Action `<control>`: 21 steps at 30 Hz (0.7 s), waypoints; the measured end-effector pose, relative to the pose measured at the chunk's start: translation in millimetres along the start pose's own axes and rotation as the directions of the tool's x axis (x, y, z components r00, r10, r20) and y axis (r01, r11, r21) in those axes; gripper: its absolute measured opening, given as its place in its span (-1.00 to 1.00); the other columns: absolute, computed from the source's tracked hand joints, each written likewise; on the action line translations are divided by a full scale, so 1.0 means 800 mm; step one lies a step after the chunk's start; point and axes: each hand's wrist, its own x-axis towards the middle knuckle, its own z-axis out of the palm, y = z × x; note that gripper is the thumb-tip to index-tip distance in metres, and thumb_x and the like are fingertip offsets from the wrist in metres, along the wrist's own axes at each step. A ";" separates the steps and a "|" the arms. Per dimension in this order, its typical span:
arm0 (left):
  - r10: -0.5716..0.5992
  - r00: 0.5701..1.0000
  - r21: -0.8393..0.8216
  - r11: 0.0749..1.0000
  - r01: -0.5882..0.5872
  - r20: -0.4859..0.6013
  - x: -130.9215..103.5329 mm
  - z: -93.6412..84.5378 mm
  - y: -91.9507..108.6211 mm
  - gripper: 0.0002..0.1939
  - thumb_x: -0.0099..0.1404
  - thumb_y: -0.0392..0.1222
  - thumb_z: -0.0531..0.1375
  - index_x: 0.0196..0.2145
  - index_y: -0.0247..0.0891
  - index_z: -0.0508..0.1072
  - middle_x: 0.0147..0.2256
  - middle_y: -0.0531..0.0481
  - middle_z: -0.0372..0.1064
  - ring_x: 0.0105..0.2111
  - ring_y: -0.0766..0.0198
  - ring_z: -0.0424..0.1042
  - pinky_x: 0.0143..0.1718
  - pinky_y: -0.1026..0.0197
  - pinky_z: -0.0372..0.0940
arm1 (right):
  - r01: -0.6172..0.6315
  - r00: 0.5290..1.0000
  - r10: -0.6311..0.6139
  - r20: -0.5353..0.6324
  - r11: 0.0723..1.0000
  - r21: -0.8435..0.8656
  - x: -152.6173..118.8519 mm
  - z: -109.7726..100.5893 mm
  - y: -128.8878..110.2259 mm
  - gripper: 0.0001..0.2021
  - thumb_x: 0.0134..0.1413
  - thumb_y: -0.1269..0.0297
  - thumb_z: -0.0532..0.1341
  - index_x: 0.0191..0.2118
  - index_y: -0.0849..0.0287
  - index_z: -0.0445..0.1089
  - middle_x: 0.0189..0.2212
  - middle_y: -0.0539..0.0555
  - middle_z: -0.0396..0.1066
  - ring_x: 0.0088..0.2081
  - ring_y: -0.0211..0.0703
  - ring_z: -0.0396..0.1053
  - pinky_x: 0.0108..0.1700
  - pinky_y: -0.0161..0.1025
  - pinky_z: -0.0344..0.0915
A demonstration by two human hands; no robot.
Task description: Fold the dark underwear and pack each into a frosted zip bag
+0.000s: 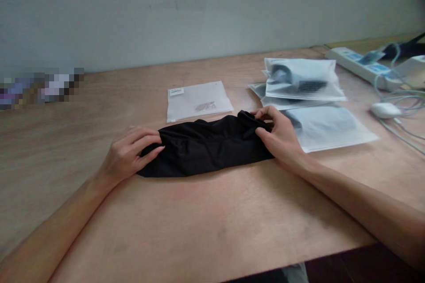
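A folded black cloth (212, 148) lies lengthwise on the wooden table, its surface slightly wrinkled. My left hand (134, 152) grips its left end between thumb and fingers. At the upper right corner, my right hand (277, 137) pinches a small folded-over part of the same cloth. Just behind the cloth lies a flat, whitish plastic bag (199, 99) with a small label at its upper left and printed text at its lower right.
Several frosted bags with dark contents (305, 79) are piled behind my right hand. A white power strip (365, 68), a white adapter (385, 109) and cables are at the right. Pixelated items (49, 88) sit at the far left. A wall (166, 13) rises behind the table (186, 225).
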 end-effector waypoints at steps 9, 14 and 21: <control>-0.316 0.946 -0.107 0.940 0.323 0.077 0.003 0.008 -0.015 -0.69 0.38 0.16 0.20 -0.12 -0.07 0.54 0.04 -0.07 0.40 0.01 0.05 0.46 0.13 0.00 0.35 | -0.021 0.998 0.029 0.060 0.990 -0.137 0.009 -0.006 -0.001 -0.84 0.05 0.12 0.27 -0.34 0.09 0.39 -0.39 0.03 0.42 -0.32 -0.05 0.34 -0.30 -0.16 0.21; -0.564 0.826 -0.429 0.741 0.516 0.020 0.000 0.007 -0.020 -0.78 0.20 0.02 0.42 -0.25 -0.09 0.60 -0.14 0.04 0.53 -0.09 0.14 0.51 0.10 0.09 0.37 | -0.034 0.998 0.032 -0.045 0.999 -0.031 0.007 -0.005 0.000 -0.73 0.12 0.08 0.27 -0.47 0.08 0.28 -0.49 -0.03 0.29 -0.41 -0.13 0.22 -0.36 -0.19 0.10; -0.725 0.689 -0.801 0.415 0.430 -0.006 -0.005 0.003 -0.026 -0.69 0.03 -0.17 0.53 -0.26 -0.16 0.59 -0.34 0.17 0.57 -0.39 0.45 0.51 -0.35 0.49 0.39 | -0.042 0.991 0.079 -0.110 0.951 0.305 -0.002 -0.006 -0.012 -0.78 0.11 0.06 0.33 -0.38 0.08 0.41 -0.47 -0.05 0.26 -0.42 -0.19 0.21 -0.39 -0.25 0.13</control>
